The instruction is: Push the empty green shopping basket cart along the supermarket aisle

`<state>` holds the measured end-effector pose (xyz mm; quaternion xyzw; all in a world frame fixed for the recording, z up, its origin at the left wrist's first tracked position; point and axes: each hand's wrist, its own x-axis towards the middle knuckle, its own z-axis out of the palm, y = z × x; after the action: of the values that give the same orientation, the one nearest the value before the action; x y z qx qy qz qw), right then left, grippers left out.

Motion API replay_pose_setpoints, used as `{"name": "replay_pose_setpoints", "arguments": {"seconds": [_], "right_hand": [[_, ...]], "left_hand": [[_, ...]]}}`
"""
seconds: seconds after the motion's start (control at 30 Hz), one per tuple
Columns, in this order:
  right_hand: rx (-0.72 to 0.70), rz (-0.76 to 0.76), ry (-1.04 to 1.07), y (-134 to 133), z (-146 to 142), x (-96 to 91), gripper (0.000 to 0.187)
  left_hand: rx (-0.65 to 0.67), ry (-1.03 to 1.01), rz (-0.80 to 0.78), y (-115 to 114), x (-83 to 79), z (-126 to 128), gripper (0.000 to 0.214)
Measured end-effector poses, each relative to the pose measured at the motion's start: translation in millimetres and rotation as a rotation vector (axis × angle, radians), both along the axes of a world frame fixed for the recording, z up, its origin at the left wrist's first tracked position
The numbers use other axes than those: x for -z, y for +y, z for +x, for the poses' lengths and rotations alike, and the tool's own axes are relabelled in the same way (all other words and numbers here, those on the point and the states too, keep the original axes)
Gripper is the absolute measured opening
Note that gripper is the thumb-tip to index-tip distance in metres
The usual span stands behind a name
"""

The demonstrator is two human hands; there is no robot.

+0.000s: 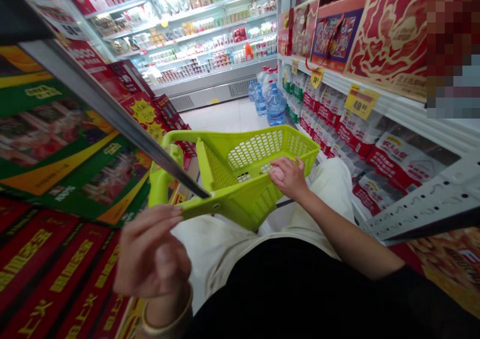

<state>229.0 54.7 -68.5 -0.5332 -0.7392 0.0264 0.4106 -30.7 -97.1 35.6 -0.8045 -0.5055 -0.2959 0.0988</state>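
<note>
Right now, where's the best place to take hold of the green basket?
Probably by the upper part of the metal pole, from your left: it slants up and left from the green basket and looks slim enough to wrap around.

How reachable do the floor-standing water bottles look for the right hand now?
Probably not reachable: the water bottles stand beyond the green basket, which lies between them and the right hand.
</note>
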Motion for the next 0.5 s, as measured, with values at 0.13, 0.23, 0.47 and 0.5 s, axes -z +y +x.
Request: {"name": "replay_pose_setpoints", "arguments": {"seconds": [0.13, 0.23, 0.47, 0.5], "right_hand": [[-0.003, 0.016, 0.015, 1.1, 0.9, 2.1, 0.025], [0.001, 0.021, 0.022, 0.6, 0.5, 1.3, 0.024], [0.002, 0.014, 0.052, 0.8, -0.5, 0.3, 0.023], [0.010, 0.015, 0.054, 0.9, -1.3, 0.1, 0.023]], "left_hand": [[-0.107, 0.000, 0.053, 20.1, -26.1, -16.0, 0.037], [-0.193, -0.015, 0.102, 40.8, -41.6, -33.6, 0.035], [-0.178, 0.168, -0.008, 63.9, -43.5, -50.2, 0.041], [-0.191, 0.195, -0.028, 63.6, -42.5, -48.8, 0.043]]}}
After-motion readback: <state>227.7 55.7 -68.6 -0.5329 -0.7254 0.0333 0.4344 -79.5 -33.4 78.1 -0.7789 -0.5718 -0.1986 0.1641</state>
